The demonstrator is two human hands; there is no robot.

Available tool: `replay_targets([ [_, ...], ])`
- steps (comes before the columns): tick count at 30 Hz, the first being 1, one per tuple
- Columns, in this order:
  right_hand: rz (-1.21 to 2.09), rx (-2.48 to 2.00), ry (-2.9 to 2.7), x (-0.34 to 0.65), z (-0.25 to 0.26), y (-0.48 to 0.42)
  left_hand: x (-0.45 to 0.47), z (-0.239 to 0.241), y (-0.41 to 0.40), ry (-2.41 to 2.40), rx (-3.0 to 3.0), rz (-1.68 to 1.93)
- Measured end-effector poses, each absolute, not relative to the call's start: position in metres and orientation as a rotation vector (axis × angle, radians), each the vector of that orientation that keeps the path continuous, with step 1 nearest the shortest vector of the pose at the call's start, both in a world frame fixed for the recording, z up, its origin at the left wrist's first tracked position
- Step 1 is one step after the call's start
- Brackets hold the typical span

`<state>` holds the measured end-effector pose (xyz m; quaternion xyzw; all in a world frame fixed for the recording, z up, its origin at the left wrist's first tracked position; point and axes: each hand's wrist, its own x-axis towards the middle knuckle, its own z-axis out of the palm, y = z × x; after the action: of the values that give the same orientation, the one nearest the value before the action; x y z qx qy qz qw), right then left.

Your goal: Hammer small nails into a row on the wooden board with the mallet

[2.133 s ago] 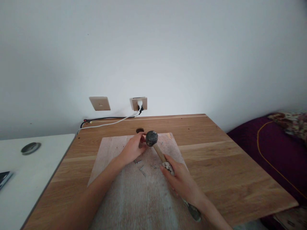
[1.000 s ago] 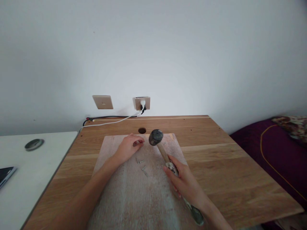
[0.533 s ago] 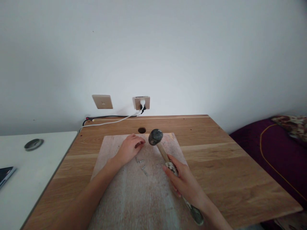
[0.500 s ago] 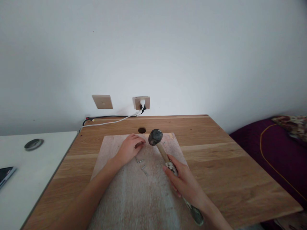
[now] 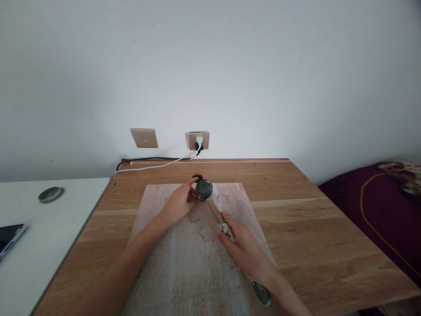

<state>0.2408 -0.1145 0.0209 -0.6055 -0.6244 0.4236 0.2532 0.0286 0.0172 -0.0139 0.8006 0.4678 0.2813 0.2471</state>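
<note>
My right hand grips the wooden handle of a hammer near its middle. The dark round hammer head hangs just beside my left fingertips. My left hand rests on a pale worn board, its fingers pinched together at the spot under the hammer head; what they pinch is too small to make out. Several loose nails lie on the board between my two hands.
The board lies on a wooden desk against a white wall with a wall socket and cables. A white table with a round metal disc stands at the left. A purple bed cover is at the right.
The hammer head has swung left and down, from apart from my left fingers to right beside them. My left hand has stayed pinched at the same place on the board.
</note>
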Motion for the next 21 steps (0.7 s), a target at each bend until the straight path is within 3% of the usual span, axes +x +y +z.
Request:
replay_targets([
  [11, 1.202, -1.676, -1.56, 0.25, 0.023, -0.115, 0.03, 0.018, -0.028, 1.122, 2.494, 0.421],
  [21, 1.181, -1.672, -1.53, 0.255, 0.027, -0.116, 0.006, 0.019, 0.01, 1.27, 2.442, 0.454],
])
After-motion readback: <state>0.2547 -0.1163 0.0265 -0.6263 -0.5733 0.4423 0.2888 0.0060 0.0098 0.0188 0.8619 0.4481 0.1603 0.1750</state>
